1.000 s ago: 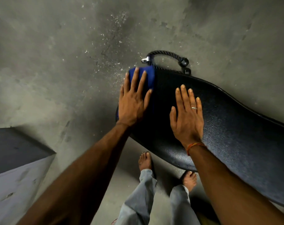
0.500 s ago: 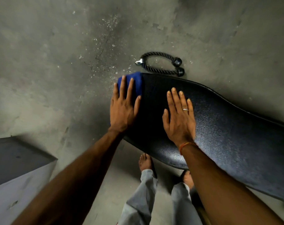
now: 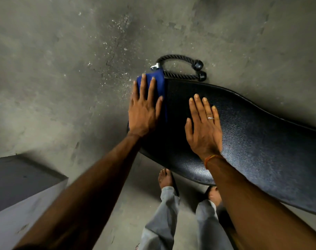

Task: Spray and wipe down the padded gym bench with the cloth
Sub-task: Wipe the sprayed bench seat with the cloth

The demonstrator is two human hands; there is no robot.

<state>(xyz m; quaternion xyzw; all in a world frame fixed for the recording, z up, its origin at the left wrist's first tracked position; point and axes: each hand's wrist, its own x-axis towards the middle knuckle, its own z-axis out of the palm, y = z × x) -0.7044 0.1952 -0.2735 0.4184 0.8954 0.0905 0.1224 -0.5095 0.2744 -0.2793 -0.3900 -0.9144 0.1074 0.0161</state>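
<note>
At the left end of a black padded gym bench, a person's left hand lay flat on a folded blue cloth, fingers spread and straight, pressing the cloth against the pad's end edge rather than gripping it. Part of the cloth showed beyond the fingertips and along the hand's right side. To its right, the right hand rested palm down on the textured upholstery, fingers extended and slightly apart, grasping nothing; a ring sat on one finger and an orange thread band circled the wrist. The bench ran from the scene's centre toward the lower right, its surface showing a dull sheen. On the far side of the bench's left end, a black rope handle with rubber end stops and a metal clip lay on the concrete floor, which was cracked and speckled with pale flecks. Near the camera, bare feet and grey trouser legs stood beside the bench's near edge. A grey box-like block filled the near left corner.
</note>
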